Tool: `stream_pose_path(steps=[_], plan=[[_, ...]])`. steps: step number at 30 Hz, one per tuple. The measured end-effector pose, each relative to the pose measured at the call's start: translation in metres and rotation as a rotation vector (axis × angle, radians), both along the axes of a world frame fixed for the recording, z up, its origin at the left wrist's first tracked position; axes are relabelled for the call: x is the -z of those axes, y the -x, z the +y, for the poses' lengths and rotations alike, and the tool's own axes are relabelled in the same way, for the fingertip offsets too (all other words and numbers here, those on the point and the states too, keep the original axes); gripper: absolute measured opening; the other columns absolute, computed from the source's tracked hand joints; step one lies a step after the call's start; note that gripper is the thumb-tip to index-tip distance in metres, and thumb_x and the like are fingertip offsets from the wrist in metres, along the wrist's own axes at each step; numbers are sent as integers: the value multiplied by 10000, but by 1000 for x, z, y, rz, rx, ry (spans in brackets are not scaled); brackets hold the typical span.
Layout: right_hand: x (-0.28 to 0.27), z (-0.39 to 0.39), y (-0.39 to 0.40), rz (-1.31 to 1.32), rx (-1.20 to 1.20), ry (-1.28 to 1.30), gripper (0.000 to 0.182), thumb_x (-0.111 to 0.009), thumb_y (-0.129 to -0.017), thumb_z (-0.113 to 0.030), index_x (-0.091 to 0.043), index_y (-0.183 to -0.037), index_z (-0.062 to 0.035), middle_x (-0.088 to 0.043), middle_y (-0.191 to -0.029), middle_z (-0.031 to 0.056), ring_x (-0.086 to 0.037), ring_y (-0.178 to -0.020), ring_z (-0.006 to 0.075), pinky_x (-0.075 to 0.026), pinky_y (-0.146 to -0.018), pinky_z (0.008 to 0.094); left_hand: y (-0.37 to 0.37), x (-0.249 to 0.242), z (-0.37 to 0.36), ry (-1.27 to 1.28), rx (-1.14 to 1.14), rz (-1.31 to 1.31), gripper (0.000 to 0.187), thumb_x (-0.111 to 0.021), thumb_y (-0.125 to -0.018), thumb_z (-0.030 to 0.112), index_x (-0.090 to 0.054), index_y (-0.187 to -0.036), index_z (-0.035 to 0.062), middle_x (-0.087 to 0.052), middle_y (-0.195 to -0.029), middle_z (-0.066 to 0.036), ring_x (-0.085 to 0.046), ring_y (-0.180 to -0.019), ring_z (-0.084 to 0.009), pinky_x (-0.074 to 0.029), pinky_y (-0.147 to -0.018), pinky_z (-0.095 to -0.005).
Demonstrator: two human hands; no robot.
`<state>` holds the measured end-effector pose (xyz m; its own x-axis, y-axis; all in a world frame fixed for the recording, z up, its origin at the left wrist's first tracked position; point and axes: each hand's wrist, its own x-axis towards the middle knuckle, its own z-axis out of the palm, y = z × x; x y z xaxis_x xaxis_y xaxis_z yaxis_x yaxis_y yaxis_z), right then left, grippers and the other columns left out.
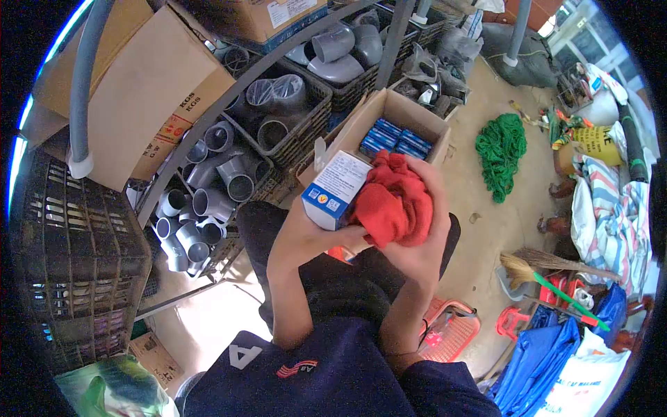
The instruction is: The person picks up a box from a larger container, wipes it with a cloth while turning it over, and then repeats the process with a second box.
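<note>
My left hand is wrapped round a small white and blue carton, its printed side turned up. In my right hand is a bunched red cloth, pressed against the carton's right side. Both hands are close together above my lap. Just beyond them stands an open cardboard box with several blue small boxes inside. Something red and white shows below my hands, too covered to name.
Crates of grey pipe fittings stand at the left under a metal frame. A dark plastic crate is nearer on the left. Green netting lies on the floor at right, with a red basket, brooms and blue sheeting nearer.
</note>
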<state>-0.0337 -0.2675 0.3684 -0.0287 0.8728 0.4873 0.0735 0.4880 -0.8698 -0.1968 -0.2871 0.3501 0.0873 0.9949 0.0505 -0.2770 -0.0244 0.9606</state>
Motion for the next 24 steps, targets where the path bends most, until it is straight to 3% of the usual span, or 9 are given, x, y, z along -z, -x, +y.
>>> stream_pose_path(steps=[5,7,11,13,18,20,21,23,24], plan=[[4,0,-6,44,-35,6,778,-758,-485,-195,-490,-1194,-20,-498,-1157,129,-486,-1093,285,-375,-940,372,5,2,0,16,76,25,810,-845,-578,142,-442,-1263,-16,-502,-1238,-87,-504,-1088,-126,-413,-927,-290],[4,1,-6,62,-59,8,790,-759,-482,-204,-484,-1200,-20,-497,-1158,128,-491,-1087,282,-375,-940,368,9,-3,4,-130,127,315,1023,-826,-561,305,-271,-1366,5,-396,-1352,-144,-405,-1240,-244,-305,-1038,-362],[1,0,-1,118,-188,145,784,-751,-501,-187,-469,-1214,-27,-504,-1142,128,-501,-1077,267,-375,-938,353,14,3,10,-387,29,551,1055,-829,-540,312,-257,-1380,32,-406,-1339,-144,-421,-1225,-257,-324,-1029,-370],[1,1,-2,99,-226,186,781,-749,-506,-182,-465,-1218,-30,-508,-1135,127,-503,-1075,258,-375,-937,347,4,-4,9,-220,98,-230,928,-780,-616,133,-270,-1378,-11,-386,-1352,-140,-394,-1232,-207,-302,-1036,-342],[3,5,-9,-1,-289,172,772,-756,-525,-171,-461,-1224,-31,-516,-1125,120,-513,-1066,241,-382,-931,335,16,13,10,-132,-11,-150,775,-748,-646,133,-377,-1312,-10,-482,-1272,-126,-441,-1190,-208,-343,-1011,-353],[1,3,-13,5,-321,205,772,-755,-526,-170,-460,-1226,-32,-517,-1127,122,-515,-1065,246,-384,-930,338,27,5,8,-455,40,753,608,-724,-671,124,-488,-1216,-6,-524,-1242,-107,-486,-1151,-182,-364,-997,-334],[0,3,-14,12,-353,238,771,-755,-528,-169,-460,-1227,-33,-517,-1130,124,-516,-1065,252,-385,-928,341,26,8,8,-455,39,753,608,-724,-671,124,-488,-1216,-6,-524,-1242,-107,-486,-1151,-182,-364,-997,-334],[2,4,-17,-20,-381,236,773,-759,-529,-171,-459,-1229,-36,-517,-1135,125,-518,-1064,253,-384,-929,343,23,19,6,47,177,40,495,-695,-698,130,-547,-1152,2,-533,-1246,-84,-518,-1118,-156,-377,-986,-322],[3,5,-18,-52,-408,235,776,-764,-531,-172,-458,-1232,-39,-517,-1139,125,-519,-1063,254,-383,-930,345,22,22,5,-1,149,132,562,-694,-690,115,-496,-1200,-15,-539,-1228,-103,-535,-1100,-174,-393,-966,-331]])
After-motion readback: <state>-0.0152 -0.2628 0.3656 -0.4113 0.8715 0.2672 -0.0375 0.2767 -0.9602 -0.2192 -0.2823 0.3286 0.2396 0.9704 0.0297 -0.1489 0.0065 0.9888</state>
